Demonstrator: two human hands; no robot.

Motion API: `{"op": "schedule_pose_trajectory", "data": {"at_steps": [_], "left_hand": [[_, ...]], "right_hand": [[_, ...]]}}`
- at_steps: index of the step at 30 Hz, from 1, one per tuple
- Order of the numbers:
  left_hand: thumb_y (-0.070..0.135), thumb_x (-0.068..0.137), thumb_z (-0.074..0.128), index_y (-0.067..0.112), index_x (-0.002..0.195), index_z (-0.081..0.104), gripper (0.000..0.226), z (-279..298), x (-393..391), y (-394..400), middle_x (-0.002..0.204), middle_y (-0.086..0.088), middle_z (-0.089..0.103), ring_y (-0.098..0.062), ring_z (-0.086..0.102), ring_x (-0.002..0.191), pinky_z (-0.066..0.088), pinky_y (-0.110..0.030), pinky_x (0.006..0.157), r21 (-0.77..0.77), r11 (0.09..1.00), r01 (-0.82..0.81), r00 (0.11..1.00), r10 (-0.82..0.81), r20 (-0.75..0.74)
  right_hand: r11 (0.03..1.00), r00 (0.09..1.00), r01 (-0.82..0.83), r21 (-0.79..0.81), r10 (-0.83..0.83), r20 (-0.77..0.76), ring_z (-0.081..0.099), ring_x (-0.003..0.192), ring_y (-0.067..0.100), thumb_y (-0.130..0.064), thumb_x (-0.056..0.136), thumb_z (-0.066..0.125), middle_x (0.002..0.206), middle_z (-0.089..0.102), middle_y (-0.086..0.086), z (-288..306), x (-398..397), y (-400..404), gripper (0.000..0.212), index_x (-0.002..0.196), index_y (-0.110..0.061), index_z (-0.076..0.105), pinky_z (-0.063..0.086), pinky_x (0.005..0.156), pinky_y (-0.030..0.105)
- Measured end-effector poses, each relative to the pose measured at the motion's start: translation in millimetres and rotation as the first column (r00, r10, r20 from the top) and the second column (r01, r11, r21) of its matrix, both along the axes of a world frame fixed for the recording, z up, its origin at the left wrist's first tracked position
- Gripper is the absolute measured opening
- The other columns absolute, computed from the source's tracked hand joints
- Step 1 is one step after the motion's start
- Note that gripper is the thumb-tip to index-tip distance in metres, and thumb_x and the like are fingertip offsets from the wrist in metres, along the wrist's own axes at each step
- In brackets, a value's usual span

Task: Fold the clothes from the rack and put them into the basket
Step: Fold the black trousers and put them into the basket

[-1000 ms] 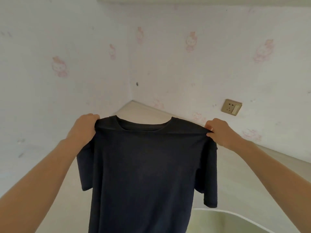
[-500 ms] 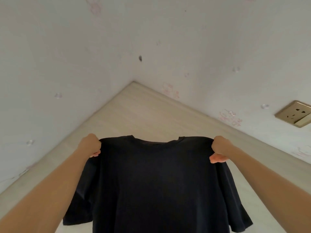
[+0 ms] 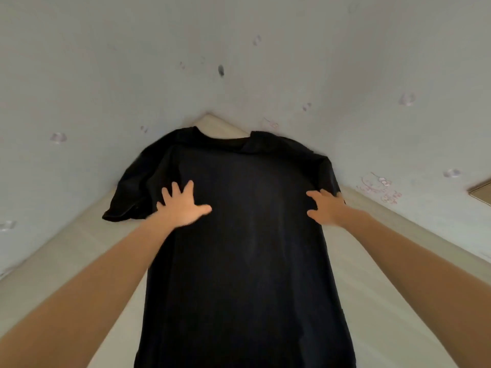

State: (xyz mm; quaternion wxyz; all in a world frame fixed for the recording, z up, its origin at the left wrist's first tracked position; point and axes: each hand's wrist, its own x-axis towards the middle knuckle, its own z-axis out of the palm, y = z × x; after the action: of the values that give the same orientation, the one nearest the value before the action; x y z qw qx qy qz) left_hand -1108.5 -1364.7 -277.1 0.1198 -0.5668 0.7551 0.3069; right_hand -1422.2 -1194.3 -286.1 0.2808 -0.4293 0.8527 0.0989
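A black T-shirt (image 3: pixel 247 248) lies spread on a pale wooden surface (image 3: pixel 66 261), collar toward the far corner. Its left sleeve sticks out to the left; the right sleeve is bunched under at the shoulder. My left hand (image 3: pixel 183 205) rests flat on the shirt's upper left chest, fingers spread. My right hand (image 3: pixel 326 205) lies on the upper right chest near the shoulder, fingers apart. Neither hand grips the cloth. No rack or basket is in view.
Two white walls with faint pink cartoon prints meet in a corner (image 3: pixel 210 112) just beyond the collar. A gold wall socket (image 3: pixel 481 192) sits at the right edge. The pale surface runs along both walls.
The shirt, held up by its shoulders before, now lies flat on the surface. Both hands have let go of the shoulders and moved onto the chest with fingers spread.
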Motion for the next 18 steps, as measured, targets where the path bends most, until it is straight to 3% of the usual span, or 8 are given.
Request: {"op": "schedule_pose_trajectory", "data": {"at_steps": [2, 6, 8, 11, 14, 16, 18], "left_hand": [[0.068, 0.078, 0.060, 0.029, 0.153, -0.009, 0.109, -16.4, 0.6, 34.2, 0.160, -0.012, -0.019, -0.039, -0.018, 0.145, -0.001, -0.060, 0.115, 0.061, 0.996, 0.058, 0.990, -0.065, 0.122], [0.075, 0.066, 0.066, 0.035, 0.146, -0.028, 0.129, -40.9, 20.7, 70.5, 0.154, -0.009, -0.036, -0.038, -0.026, 0.143, -0.003, -0.065, 0.112, 0.070, 0.985, 0.159, 0.948, -0.172, 0.267], [0.074, 0.063, 0.069, 0.038, 0.144, -0.030, 0.133, -41.9, 33.1, 71.5, 0.154, -0.006, -0.036, -0.037, -0.025, 0.143, -0.001, -0.064, 0.113, 0.044, 0.978, 0.205, 0.931, -0.208, 0.298], [0.070, 0.062, 0.074, 0.040, 0.146, -0.026, 0.134, -31.0, 50.7, 74.7, 0.156, -0.004, -0.031, -0.035, -0.022, 0.145, -0.001, -0.064, 0.113, -0.006, 0.968, 0.251, 0.888, -0.228, 0.400], [0.053, 0.073, 0.076, 0.034, 0.150, -0.018, 0.123, -12.2, 60.6, 84.8, 0.159, -0.006, -0.024, -0.035, -0.018, 0.146, 0.000, -0.064, 0.113, -0.095, 0.964, 0.248, 0.833, -0.163, 0.528], [0.028, 0.084, 0.071, 0.030, 0.153, -0.008, 0.106, -5.0, 58.2, 102.0, 0.161, -0.006, -0.016, -0.035, -0.011, 0.148, 0.004, -0.062, 0.116, -0.171, 0.947, 0.272, 0.808, -0.128, 0.575], [0.018, 0.089, 0.064, 0.027, 0.155, 0.005, 0.089, -2.6, 46.0, 140.7, 0.162, -0.005, -0.006, -0.032, -0.005, 0.149, 0.008, -0.057, 0.119, -0.184, 0.949, 0.256, 0.848, -0.129, 0.514]], "right_hand": [[0.997, 1.000, -0.020, 0.072, 0.019, 0.015, 0.000, 0.148, 0.034, -0.042, 0.097, 0.046, 0.161, 0.005, 0.008, -6.9, 5.6, 10.2, 0.064, 0.151, -0.036, 0.013, 0.006, 0.117, 0.059], [0.993, 0.998, -0.058, 0.107, 0.055, 0.031, 0.003, 0.148, 0.035, -0.041, 0.096, 0.049, 0.160, 0.010, 0.011, -13.1, 0.1, 29.4, 0.068, 0.148, -0.047, 0.006, 0.007, 0.116, 0.060], [0.988, 0.996, -0.070, 0.139, 0.076, -0.042, 0.014, 0.143, 0.044, -0.047, 0.093, 0.052, 0.159, 0.014, 0.013, -15.3, -5.6, 39.5, 0.072, 0.144, -0.056, 0.002, 0.014, 0.114, 0.063], [0.975, 0.983, -0.150, 0.163, 0.165, -0.080, 0.049, 0.121, 0.039, -0.046, 0.092, 0.052, 0.129, 0.051, 0.011, -7.0, -7.7, 56.1, 0.078, 0.145, -0.054, -0.003, 0.034, 0.107, 0.056], [0.982, 0.988, -0.146, 0.122, 0.151, -0.037, 0.061, 0.092, 0.030, -0.038, 0.090, 0.053, 0.100, 0.057, 0.006, 1.6, -11.9, 66.8, 0.078, 0.149, -0.039, 0.002, 0.050, 0.092, 0.047], [0.988, 0.996, -0.079, 0.133, 0.084, -0.036, 0.061, 0.086, 0.028, -0.035, 0.092, 0.053, 0.099, 0.055, 0.007, 5.1, -16.5, 72.5, 0.073, 0.149, -0.030, 0.007, 0.054, 0.085, 0.042], [0.995, 0.998, -0.040, 0.089, 0.044, -0.040, 0.061, 0.091, 0.029, -0.035, 0.093, 0.055, 0.106, 0.057, 0.010, 11.3, -21.5, 88.7, 0.071, 0.147, -0.020, 0.012, 0.053, 0.084, 0.040]]}}
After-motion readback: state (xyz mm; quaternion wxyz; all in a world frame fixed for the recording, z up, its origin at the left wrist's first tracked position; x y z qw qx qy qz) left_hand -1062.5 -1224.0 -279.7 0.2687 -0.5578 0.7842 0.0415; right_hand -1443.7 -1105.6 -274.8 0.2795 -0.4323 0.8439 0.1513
